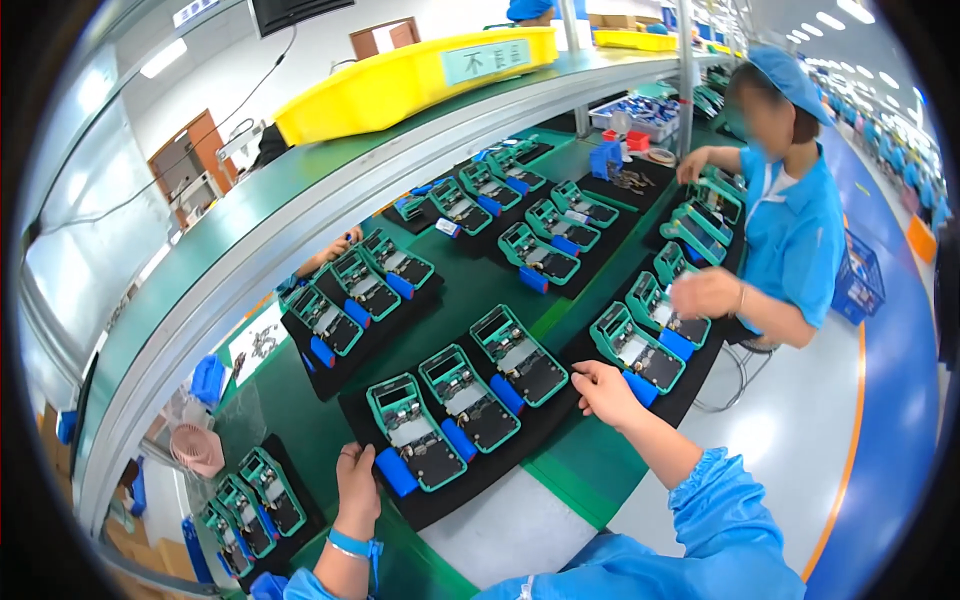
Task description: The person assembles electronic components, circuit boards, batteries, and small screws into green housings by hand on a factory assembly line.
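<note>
In front of me a black mat carries three green-framed device housings with exposed circuit boards: the left housing, the middle housing and the right housing. Blue cylindrical battery packs lie beside them, among them the left battery pack. My left hand pinches the mat's left edge, close to that pack. Over at the opposite edge, my right hand is closed on the mat with thumb and forefinger, beside the right housing. Both hands partly hide the edges they grip.
More mats with housings stand across the green bench, including a row at far left. At right, a co-worker in blue reaches over another housing. A yellow tray sits on the shelf above; a small pink fan stands left.
</note>
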`<state>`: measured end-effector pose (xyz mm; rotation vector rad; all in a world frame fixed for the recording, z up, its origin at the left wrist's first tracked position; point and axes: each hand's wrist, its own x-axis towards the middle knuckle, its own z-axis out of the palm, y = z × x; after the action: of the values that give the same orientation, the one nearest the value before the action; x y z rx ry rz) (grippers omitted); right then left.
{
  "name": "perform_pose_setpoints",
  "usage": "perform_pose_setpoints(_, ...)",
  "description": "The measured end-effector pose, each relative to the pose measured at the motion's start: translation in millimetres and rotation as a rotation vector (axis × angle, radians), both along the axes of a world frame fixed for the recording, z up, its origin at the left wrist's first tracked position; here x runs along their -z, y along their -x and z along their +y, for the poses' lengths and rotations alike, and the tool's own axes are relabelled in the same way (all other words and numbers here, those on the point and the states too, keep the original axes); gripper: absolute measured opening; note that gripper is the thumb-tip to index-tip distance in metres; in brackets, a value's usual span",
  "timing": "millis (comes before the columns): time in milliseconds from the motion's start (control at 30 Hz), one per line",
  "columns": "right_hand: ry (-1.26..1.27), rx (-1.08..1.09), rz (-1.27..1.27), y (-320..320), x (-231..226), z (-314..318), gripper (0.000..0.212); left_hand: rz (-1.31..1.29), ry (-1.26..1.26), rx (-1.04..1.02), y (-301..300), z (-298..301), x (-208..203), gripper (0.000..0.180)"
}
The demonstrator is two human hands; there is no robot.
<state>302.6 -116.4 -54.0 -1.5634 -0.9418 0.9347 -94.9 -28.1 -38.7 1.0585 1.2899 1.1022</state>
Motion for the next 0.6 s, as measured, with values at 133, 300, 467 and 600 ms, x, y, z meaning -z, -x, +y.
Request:
perform_pose_setpoints(133, 0.019, -0.027, -0.147, -7.1, -17.2, 18.7, 0.039, -0.027, 0.062, -0.058, -13.4, 5.2, 7.7, 0.019)
perform_pose_setpoints(300, -0.078, -0.09, -0.31, -16.2, -45.6, 37.3, 0.036, -0.048, 0.035, -0.056, -22.4, 8.1, 11.6, 0.015)
perform_pose_setpoints(467, -0.111, -0.05, -0.351, -44.6, -66.3, 42.3, 0.037, -0.074, -0.024, -0.011, -50.0, 19.3, -1.0, 0.014)
perform_pose_setpoints(600, -0.067, -0.028, -0.211, -34.3, -56.8, 26.6, 0.038, -0.042, -0.137, -0.029, -42.8, 26.6, 5.3, 0.011)
